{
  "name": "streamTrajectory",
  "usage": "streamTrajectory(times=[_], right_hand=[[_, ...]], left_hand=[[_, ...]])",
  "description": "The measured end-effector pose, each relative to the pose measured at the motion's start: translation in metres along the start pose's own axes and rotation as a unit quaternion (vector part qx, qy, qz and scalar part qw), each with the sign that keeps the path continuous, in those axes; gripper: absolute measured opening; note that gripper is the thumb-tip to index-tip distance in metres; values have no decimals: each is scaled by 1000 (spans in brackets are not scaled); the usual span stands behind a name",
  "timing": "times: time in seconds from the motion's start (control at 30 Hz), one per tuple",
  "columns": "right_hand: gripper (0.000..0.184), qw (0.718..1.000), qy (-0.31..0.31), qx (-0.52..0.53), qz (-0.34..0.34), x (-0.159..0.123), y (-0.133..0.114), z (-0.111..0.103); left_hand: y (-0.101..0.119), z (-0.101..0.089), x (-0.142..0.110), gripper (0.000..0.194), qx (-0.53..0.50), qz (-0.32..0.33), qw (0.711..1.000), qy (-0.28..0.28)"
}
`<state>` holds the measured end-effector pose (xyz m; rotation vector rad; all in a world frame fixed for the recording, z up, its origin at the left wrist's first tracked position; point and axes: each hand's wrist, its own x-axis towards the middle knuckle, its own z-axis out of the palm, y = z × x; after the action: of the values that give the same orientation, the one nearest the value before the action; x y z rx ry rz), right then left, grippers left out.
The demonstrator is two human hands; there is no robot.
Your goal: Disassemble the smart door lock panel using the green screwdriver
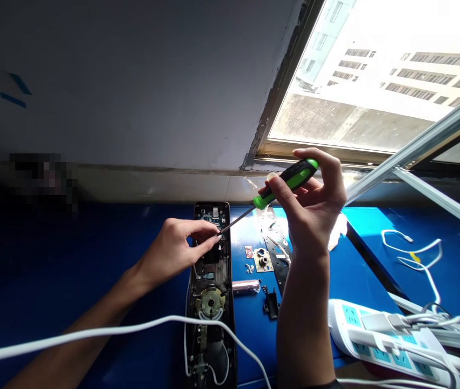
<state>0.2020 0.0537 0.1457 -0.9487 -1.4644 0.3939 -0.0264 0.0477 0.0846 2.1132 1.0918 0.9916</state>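
Note:
My right hand (306,208) is shut on a green-and-black screwdriver (290,181), raised above the table. Its thin metal shaft (238,219) slants down and left, with the tip beside the fingertips of my left hand (183,246). Those fingers rest on the top part of an opened electronic door lock (209,275), lying face-down in its dark housing. A circuit board (213,216) shows at its upper end, and a round brass-and-steel latch mechanism (211,302) sits lower down. My left hand hides part of the lock's middle.
A blue table (92,243) carries small screws (250,268), a brass plate (262,260), a black bracket (271,303), a pink cylinder (246,286) and a metal plate (274,243). A white cable (92,335) crosses the foreground. A white power strip (375,340) sits at right, below a window (359,81).

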Motion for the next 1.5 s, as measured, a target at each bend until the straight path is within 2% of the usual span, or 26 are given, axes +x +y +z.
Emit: streamTrajectory(times=[0.2, 0.33, 0.53, 0.7, 0.87, 1.03, 1.2, 1.5], right_hand=[[36, 1000, 10, 2, 2, 1, 2, 2], [33, 999, 13, -30, -29, 2, 4, 2], [35, 999, 14, -25, -36, 2, 6, 1], [34, 999, 16, -24, -28, 2, 6, 4], [35, 1000, 18, -3, -5, 1, 3, 5], [32, 999, 29, -7, -32, 2, 6, 3], [37, 995, 58, 29, -72, 6, 15, 3], [36, 993, 49, 46, -98, 6, 19, 4]], left_hand=[[4, -1, 1, 15, -69, -62, 996, 5], [5, -1, 2, 17, -95, -96, 991, 12], [4, 0, 1, 18, -91, -102, 990, 19], [5, -1, 1, 30, -92, -108, 990, -2], [3, 0, 1, 23, -116, -105, 988, 5], [1, -1, 2, 18, -113, -109, 987, 24], [2, -2, 1, 22, -105, -106, 989, 21], [2, -2, 1, 15, -104, -82, 990, 39]])
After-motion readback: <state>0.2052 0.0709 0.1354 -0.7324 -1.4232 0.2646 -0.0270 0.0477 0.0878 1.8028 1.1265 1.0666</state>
